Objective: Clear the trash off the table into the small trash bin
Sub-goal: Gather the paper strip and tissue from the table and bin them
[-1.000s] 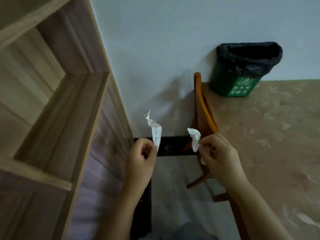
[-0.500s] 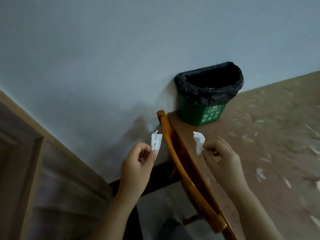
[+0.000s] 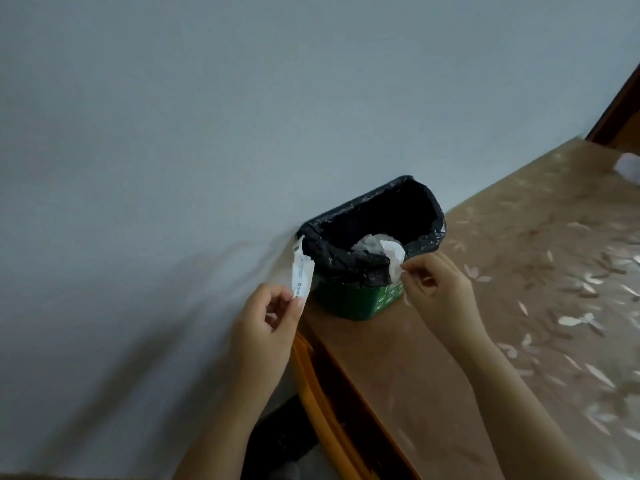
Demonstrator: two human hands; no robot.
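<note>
A small green trash bin (image 3: pixel 356 301) with a black liner stands on the table corner against the wall, with pale crumpled trash inside it. My left hand (image 3: pixel 266 320) pinches a printed white paper strip (image 3: pixel 302 271) just left of the bin's rim. My right hand (image 3: pixel 436 289) pinches a crumpled white tissue (image 3: pixel 394 256) at the bin's near right rim.
The table (image 3: pixel 502 306) wears a tan leaf-patterned cover. Another white scrap (image 3: pixel 628 168) lies at its far right end. An orange wooden chair back (image 3: pixel 311 386) stands at the table's left edge. A pale wall is behind the bin.
Both hands have come up close to the bin with their scraps. The view has swung right, so the wooden shelf is gone and the bin's inside shows.
</note>
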